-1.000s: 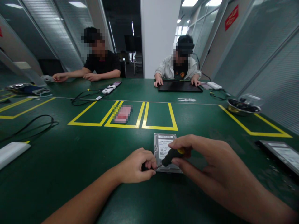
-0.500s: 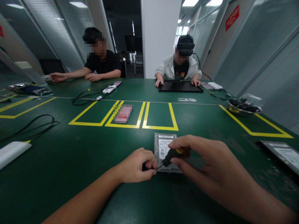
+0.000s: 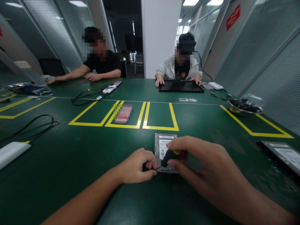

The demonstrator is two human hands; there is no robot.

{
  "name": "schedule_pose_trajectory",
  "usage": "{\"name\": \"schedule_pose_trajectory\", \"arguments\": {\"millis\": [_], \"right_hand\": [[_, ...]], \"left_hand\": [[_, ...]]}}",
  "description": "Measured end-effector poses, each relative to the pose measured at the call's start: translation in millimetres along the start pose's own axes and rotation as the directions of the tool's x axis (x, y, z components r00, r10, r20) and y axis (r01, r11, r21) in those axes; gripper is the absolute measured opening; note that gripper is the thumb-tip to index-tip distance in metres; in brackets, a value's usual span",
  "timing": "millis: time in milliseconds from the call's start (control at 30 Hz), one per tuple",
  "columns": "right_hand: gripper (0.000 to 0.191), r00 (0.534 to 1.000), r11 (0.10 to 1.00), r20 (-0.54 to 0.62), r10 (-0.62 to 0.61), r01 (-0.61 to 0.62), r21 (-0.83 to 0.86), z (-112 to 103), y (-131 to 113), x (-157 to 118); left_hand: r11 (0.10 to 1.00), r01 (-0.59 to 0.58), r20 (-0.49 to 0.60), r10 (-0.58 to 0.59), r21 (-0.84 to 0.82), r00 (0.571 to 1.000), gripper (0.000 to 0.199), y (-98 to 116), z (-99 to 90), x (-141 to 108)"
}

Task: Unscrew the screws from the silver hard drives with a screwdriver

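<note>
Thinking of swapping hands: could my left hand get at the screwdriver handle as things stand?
Probably not freely: your right hand grips the screwdriver by its handle, though your left hand is near the tip and the handle's front shows uncovered.

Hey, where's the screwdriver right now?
In the head view, just right of centre in the lower half: the screwdriver, held by the right hand over the hard drive, points toward the left hand.

A metal bowl (image 3: pixel 246 113) of dark items (image 3: pixel 241 105) stands right of a black panel (image 3: pixel 181 87).
</note>
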State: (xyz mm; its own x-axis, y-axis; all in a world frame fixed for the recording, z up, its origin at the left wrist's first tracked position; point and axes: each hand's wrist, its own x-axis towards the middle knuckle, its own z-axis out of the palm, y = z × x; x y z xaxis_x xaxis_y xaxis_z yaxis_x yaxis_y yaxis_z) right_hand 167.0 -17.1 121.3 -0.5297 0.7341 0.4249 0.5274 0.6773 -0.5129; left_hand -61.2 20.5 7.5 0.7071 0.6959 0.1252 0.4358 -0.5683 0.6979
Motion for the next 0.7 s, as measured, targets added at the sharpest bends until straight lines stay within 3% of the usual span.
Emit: {"name": "schedule_pose_trajectory", "arguments": {"millis": [433,700], "right_hand": [[0.017,0.988,0.985,-0.093,-0.124,0.134,0.113,13.9,3.6,4.5],[0.022,0.979,0.993,-0.170,-0.109,0.114,0.016,16.4,6.2,3.1]], "left_hand": [[1.000,-0.006,-0.033,0.006,-0.012,0.999,0.009,-3.5,2.7,-1.0],[1.000,-0.007,-0.002,0.007,0.004,1.000,0.010,-1.8,0.2,-0.2]]}}
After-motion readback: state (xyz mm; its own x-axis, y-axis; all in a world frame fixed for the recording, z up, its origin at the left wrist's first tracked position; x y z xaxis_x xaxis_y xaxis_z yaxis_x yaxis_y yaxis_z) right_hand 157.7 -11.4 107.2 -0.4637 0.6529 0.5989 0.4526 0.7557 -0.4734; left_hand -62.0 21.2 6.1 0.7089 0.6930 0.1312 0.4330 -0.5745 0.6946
